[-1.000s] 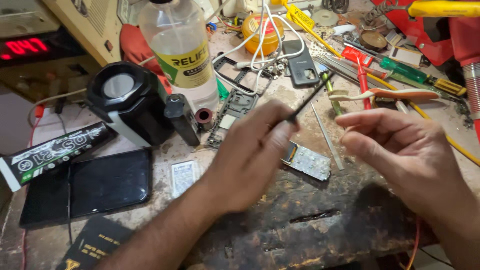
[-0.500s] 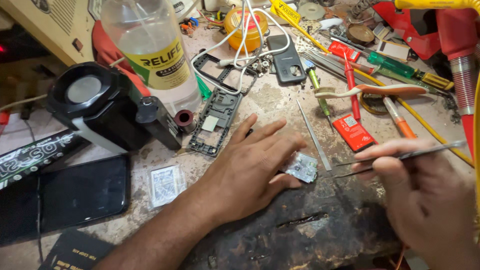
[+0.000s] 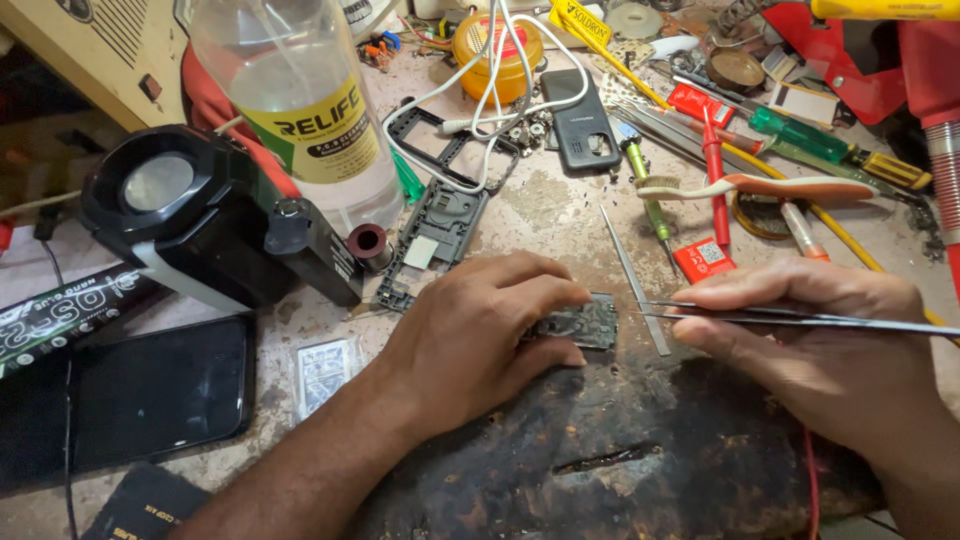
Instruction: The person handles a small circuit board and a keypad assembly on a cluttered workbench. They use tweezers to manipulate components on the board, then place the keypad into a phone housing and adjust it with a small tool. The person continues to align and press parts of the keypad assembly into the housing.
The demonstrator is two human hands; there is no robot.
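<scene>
Two hands work at one small dark circuit board (image 3: pixel 578 322) that lies flat on the surface, at the upper edge of a scorched black patch. The left hand (image 3: pixel 470 335) lies palm down, its fingers spread narrowly and pressing on the board's left end. The right hand (image 3: pixel 810 345) is closed around one pair of thin steel tweezers (image 3: pixel 790 318), whose tips point left and reach the board's right edge.

A second, loose steel pair of tweezers (image 3: pixel 634 280) lies just beside the board. Behind stand one clear plastic bottle with a yellow label (image 3: pixel 300 100), one black boxy magnifier lamp (image 3: pixel 205 215), one black phone frame (image 3: pixel 432 232) and one dark phone back cover (image 3: pixel 581 118). One black-screened smartphone (image 3: pixel 150 395) lies at the left. One white toothbrush with an orange stripe (image 3: pixel 770 186) lies among several screwdrivers.

The pale stone-like surface (image 3: pixel 545 205) is stained, worn and crowded; little of the room shows.
</scene>
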